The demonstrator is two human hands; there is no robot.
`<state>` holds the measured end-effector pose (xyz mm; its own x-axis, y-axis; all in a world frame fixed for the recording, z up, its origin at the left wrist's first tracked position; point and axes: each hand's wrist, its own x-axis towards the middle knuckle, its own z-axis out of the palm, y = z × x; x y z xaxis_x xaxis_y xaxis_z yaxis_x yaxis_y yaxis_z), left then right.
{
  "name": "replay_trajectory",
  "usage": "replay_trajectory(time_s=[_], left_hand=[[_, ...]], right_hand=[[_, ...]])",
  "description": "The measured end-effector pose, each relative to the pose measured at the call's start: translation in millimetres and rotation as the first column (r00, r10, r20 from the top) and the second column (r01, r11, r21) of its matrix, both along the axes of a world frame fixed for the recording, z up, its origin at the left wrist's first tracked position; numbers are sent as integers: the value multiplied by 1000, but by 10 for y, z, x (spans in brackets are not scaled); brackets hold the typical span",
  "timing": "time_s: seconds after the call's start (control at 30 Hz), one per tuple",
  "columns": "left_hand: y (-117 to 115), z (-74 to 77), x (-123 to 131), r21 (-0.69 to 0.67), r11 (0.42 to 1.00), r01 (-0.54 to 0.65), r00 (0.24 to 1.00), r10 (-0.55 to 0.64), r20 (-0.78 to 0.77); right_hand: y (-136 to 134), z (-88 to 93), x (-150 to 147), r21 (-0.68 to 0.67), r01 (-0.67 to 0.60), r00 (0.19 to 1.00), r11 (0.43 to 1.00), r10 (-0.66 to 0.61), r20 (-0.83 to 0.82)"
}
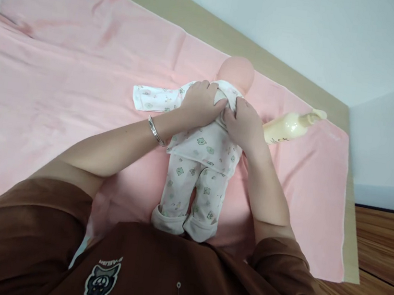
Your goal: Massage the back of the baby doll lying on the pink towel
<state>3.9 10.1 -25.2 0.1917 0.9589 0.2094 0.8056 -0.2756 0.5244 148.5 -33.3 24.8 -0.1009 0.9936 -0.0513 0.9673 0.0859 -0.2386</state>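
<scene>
A baby doll (pixel 236 70) lies on its back on a pink blanket, its head away from me. It wears a white printed baby shirt (pixel 204 143) and matching baby pants (pixel 179 184) with turned-up cuffs. My left hand (pixel 200 104) is closed on the shirt at the upper chest, thumb towards the middle. Facing it, my right hand (pixel 246 125) grips the shirt on the other side, just below the neck. One shirt sleeve stretches out flat to the left. The cloth between my fingers is partly hidden.
The pink blanket (pixel 84 65) covers a tan table (pixel 206 23). A cream pump bottle (pixel 288 128) lies on its side to the right of my right hand. Behind the table is a white wall (pixel 306 31); wooden floor (pixel 383 244) shows at the lower right.
</scene>
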Motion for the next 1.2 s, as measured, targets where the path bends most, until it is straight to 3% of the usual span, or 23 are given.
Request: replay_trajectory(time_s=[0.13,0.4,0.63,0.8,0.9,0.97,1.07,1.13,1.2], left_hand=[[-24,-34,16,-2,1000,-2,1000,2,26],[-52,8,23,-107,992,-72,997,70,-16],[-30,-56,23,-5,994,-105,993,105,49],[-25,-142,-21,76,993,-89,993,82,90],[-58,-125,-28,62,991,-116,990,111,87],[-81,-94,-24,34,991,-128,988,125,93],[-108,-47,-20,5,992,-125,986,124,115],[-123,-26,-21,-16,992,-128,984,129,120],[-135,-20,-25,-49,990,-132,984,136,114]], right_hand=[[165,-134,50,36,147,989,988,-146,-21],[180,-245,68,117,130,991,985,-133,20],[198,-280,66,113,159,987,981,-160,5],[170,-182,78,76,188,982,979,-185,-46],[66,-87,111,103,123,991,987,-117,-63],[-35,-58,100,231,73,996,970,-61,-60],[-151,-95,5,434,42,999,900,-27,-42],[-169,-142,-74,387,-24,1000,922,25,1],[-150,-161,-117,232,-109,994,967,106,25]])
